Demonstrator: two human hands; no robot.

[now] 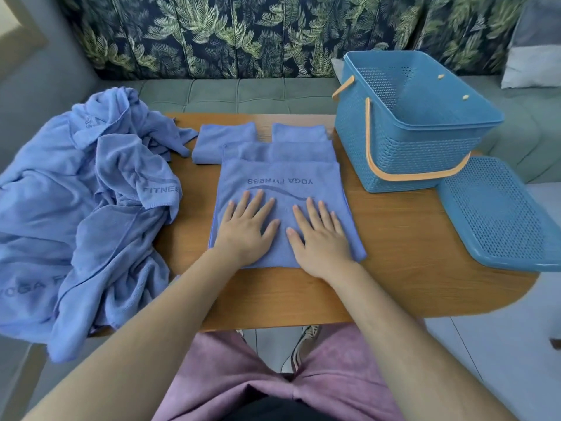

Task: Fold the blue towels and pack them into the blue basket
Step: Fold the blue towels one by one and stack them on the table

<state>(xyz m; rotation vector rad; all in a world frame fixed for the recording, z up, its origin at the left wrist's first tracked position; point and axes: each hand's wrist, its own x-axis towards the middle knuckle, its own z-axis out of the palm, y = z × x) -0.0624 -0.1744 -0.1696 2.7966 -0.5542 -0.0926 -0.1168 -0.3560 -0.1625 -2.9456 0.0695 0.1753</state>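
Left hand (246,229) and right hand (321,238) press flat, fingers spread, on the front towel (282,174) near the front edge of the table (409,256); bare wood lies to its right. Behind it lie apparently 3 folded towels (224,141). The unfolded pile (91,214) overhangs the left edge; the blue basket (403,153) stands open at far right.

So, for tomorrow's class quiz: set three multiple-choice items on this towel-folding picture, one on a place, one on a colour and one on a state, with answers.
1. Where is the lid of the blue basket?
A. Closed on it
B. On the table beside it
C. Under the towel pile

2. What colour are the basket's handles?
A. Orange
B. White
C. Blue

3. What are the left hand and right hand doing?
A. Lifting the basket
B. Pressing flat on a folded towel
C. Hanging idle

Answers: B, the lid lies on the tabletop next to the open basket; A, both handles are orange; B, straight fingers rest on the towel.
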